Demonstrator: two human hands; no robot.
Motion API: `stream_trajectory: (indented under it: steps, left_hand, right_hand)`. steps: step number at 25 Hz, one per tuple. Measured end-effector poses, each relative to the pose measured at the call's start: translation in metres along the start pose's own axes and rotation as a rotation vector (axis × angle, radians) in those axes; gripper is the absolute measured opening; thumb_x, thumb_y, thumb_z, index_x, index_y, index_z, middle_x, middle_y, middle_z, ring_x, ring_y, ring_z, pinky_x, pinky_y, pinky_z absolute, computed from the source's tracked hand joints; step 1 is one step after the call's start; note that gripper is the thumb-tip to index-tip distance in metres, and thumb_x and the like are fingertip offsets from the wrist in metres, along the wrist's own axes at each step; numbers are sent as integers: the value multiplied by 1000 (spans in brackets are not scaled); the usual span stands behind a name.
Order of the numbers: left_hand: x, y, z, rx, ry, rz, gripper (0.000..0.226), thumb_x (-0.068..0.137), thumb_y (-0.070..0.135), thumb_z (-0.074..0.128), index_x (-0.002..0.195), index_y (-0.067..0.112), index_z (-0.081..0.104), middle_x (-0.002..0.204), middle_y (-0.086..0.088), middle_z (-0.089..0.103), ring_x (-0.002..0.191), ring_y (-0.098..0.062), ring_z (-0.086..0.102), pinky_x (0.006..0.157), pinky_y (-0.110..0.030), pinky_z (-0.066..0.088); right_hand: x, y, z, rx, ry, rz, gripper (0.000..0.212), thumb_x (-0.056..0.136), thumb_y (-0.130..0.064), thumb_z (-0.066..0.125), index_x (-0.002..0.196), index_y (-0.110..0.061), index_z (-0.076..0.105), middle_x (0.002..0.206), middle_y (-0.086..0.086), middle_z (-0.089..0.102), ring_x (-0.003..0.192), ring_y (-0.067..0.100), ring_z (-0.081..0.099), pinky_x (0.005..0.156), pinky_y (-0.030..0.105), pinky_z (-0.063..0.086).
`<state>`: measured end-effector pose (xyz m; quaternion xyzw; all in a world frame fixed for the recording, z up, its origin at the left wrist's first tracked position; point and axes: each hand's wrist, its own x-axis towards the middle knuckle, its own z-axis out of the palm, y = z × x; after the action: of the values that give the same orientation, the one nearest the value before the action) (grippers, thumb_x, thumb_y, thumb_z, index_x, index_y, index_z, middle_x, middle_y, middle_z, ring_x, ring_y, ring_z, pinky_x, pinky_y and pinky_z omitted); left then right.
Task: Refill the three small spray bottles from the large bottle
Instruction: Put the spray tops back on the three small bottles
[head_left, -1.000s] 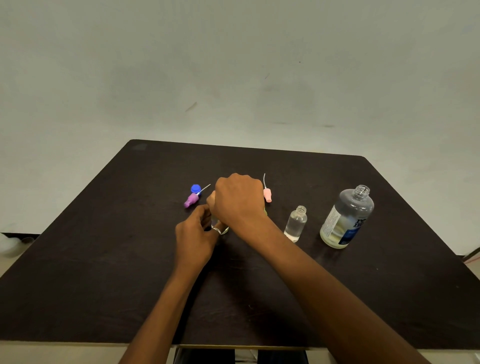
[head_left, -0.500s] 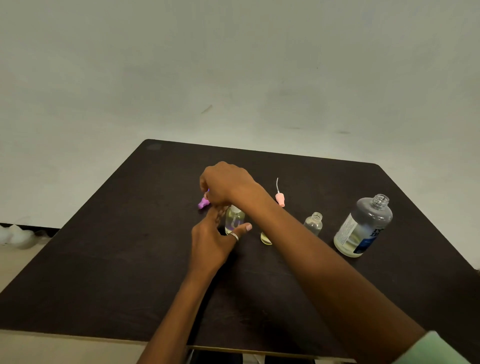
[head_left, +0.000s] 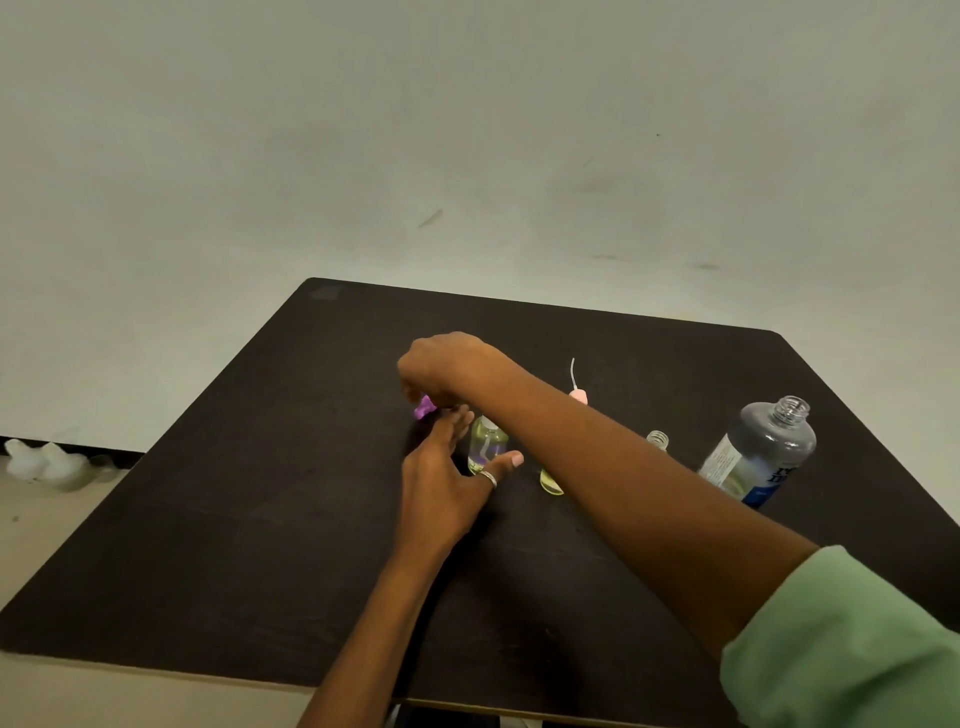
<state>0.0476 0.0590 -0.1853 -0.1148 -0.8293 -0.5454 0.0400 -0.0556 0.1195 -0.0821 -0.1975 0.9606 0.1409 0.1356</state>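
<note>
On the dark table (head_left: 260, 519) a small clear bottle (head_left: 487, 448) of pale liquid stands upright. My left hand (head_left: 444, 486) brackets it, fingers on its left and ringed thumb at its right base. My right hand (head_left: 449, 370) reaches across, curled over a purple spray head (head_left: 425, 408) just left of and behind the bottle. My right forearm mostly hides a second small bottle (head_left: 550, 482) with a yellow-green base. Only the open neck of a third small bottle (head_left: 658, 439) shows. A pink spray head (head_left: 578, 396) with its tube lies behind. The large uncapped bottle (head_left: 758, 457) stands at right.
The table's far edge runs close to a plain pale wall. Some white lumpy objects (head_left: 44, 463) sit on the floor beyond the left table edge. My green sleeve (head_left: 852, 649) fills the lower right corner.
My right hand left the top of the small bottle and moved left onto the purple spray head. My left hand stayed at the bottle with fingers straighter. The view shifted left.
</note>
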Motion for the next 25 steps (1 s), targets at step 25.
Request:
stream_trajectory:
  steps: [25]
  left_hand:
    - [-55,18,-1,-83,283,156,76,70,36,84,138,21,53,135,8,59,122,-3,55,97,-13,42]
  right_hand:
    - [-161,93,-32,515,511,99,38,84,-26,71,121,-25,62,102,-8,64,87,3,59,81,23,47]
